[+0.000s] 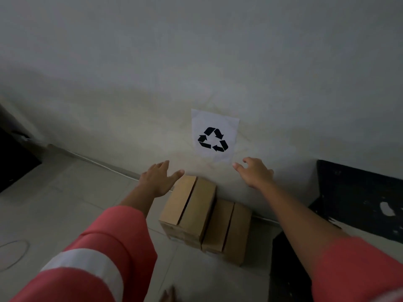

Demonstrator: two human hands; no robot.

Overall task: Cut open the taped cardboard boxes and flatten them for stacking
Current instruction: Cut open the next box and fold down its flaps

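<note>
Two brown cardboard boxes stand side by side on the floor against the wall, the taller left box and the lower right box, each with a dark seam down its top. My left hand hovers with fingers spread just above the left box's far left corner. My right hand is stretched out above and to the right of the boxes, fingers relaxed, holding nothing. No cutting tool is in view.
A white sheet with a black recycling symbol is stuck on the wall above the boxes. A dark speckled object stands at the right, another dark object at the far left. Pale floor tiles lie to the left.
</note>
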